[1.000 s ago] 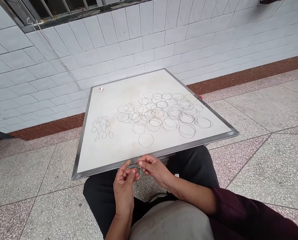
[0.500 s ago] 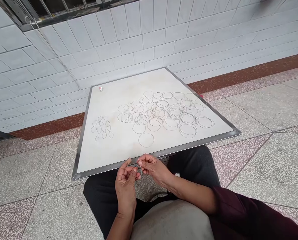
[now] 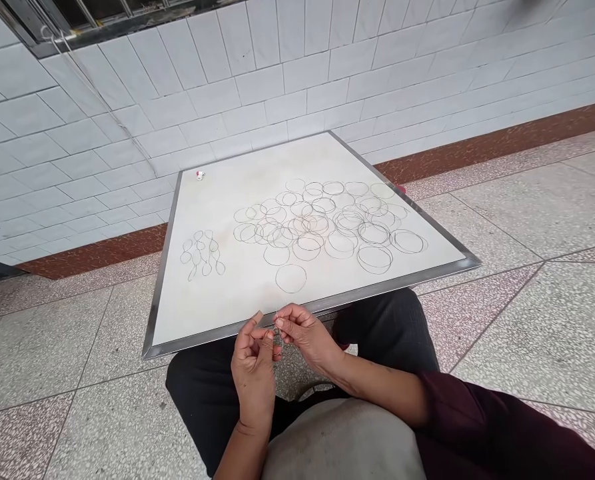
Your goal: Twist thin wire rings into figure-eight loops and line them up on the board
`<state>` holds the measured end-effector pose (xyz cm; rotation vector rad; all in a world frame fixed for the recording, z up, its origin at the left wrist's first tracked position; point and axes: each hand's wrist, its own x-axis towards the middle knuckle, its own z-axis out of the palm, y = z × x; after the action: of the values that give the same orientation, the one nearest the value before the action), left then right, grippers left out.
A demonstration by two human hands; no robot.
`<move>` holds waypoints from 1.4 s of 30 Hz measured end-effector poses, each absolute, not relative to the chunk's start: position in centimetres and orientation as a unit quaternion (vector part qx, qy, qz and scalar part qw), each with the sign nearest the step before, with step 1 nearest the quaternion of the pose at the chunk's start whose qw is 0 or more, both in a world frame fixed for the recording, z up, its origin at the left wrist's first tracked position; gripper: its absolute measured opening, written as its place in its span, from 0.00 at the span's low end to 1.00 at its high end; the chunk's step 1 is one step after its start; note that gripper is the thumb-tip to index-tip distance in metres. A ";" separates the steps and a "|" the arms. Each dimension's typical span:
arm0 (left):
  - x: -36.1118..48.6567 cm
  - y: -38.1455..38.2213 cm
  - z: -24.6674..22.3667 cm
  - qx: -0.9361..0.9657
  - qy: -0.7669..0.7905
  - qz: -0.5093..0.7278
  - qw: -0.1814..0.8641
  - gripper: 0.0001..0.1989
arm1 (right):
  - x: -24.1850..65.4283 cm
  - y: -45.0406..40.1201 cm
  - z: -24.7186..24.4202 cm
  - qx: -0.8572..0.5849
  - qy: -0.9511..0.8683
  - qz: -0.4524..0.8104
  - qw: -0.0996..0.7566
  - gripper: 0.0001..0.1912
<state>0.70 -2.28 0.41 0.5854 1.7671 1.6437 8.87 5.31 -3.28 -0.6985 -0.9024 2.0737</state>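
Between my two hands is a thin wire loop (image 3: pixel 282 342), pinched close to the front edge of the board. My left hand (image 3: pixel 255 363) grips its lower part between thumb and fingers; a tan wrap covers one fingertip. My right hand (image 3: pixel 300 333) pinches the same wire from the right, and thin ends stick up past the fingers. Just beyond, a single wire ring (image 3: pixel 291 265) lies flat on the white board (image 3: pixel 232 293). The exact crossing of the wire is partly hidden by my fingers.
Many overlapping wire rings (image 3: pixel 307 247) spread over the board's middle and right. Several twisted wire pieces (image 3: pixel 207 269) lie at the left. A small red-and-white object (image 3: pixel 200 176) sits in the far left corner. A metal rim (image 3: pixel 392 287) edges the board; a tiled wall (image 3: pixel 257 93) stands behind.
Both hands stay together on the wire, with a slight shift of the fingers. The wire ends above my right hand show shorter now. The rings on the board have not moved.
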 end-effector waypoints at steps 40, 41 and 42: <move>0.7 -2.9 -0.7 0.183 0.567 0.710 0.377 0.30 | 9.2 5.5 -2.2 -0.279 -0.314 0.824 0.381 0.17; 0.7 -2.9 -0.7 0.177 0.565 0.711 0.379 0.30 | 9.2 5.5 -2.1 -0.281 -0.308 0.826 0.379 0.17; 0.8 -2.8 -0.6 0.170 0.564 0.711 0.383 0.29 | 9.1 5.6 -2.0 -0.282 -0.303 0.827 0.379 0.17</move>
<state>0.77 -2.78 -0.64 0.4326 1.4383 1.8140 9.14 5.57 -1.99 -0.7216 -0.7741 2.1137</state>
